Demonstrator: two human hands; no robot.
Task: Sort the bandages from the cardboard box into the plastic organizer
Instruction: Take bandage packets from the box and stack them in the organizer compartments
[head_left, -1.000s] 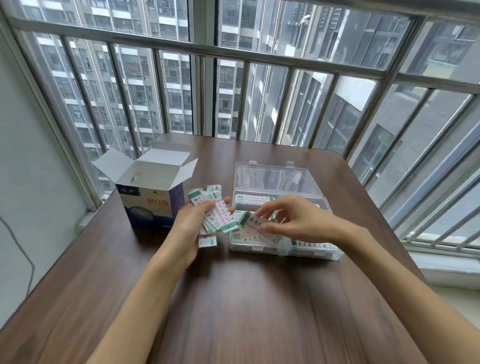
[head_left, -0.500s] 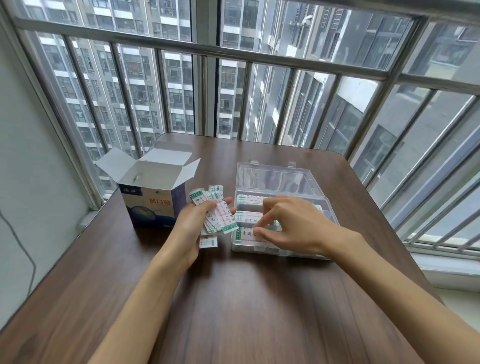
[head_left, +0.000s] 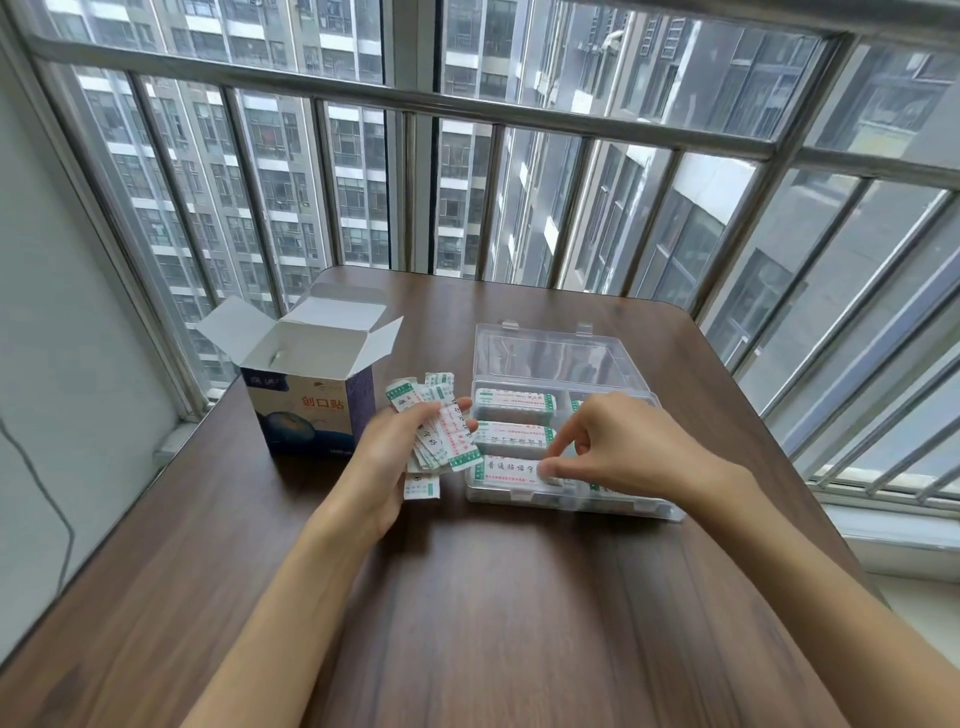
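At the far left of the brown wooden table (head_left: 467, 597) stands the cardboard box (head_left: 311, 410), upright with its top flaps folded open and its printed blue and white front facing the camera; what lies inside it cannot be made out. Just right of the box, the left hand (head_left: 387, 462) grips a fanned bundle of bandages (head_left: 439, 426), fingers curled round the wrappers so that the white strips with green ends stick out above and to the right of the palm. One loose bandage (head_left: 422, 488) lies flat on the wood just below that bundle, beside the palm of that hand. Further right sits the plastic organizer (head_left: 566, 358), clear, its lid swung back and lying open toward the window. Its left-hand compartments each hold bandages laid flat: one in the far compartment (head_left: 514, 401), one in the middle (head_left: 511, 432), and one in the nearest (head_left: 511, 468). The right hand (head_left: 623, 441) reaches over the organizer from the right, its thumb and forefinger pinching the right end of the bandage in the nearest compartment, the other fingers curled above. Behind the table, metal window bars (head_left: 467, 109) run across the view.
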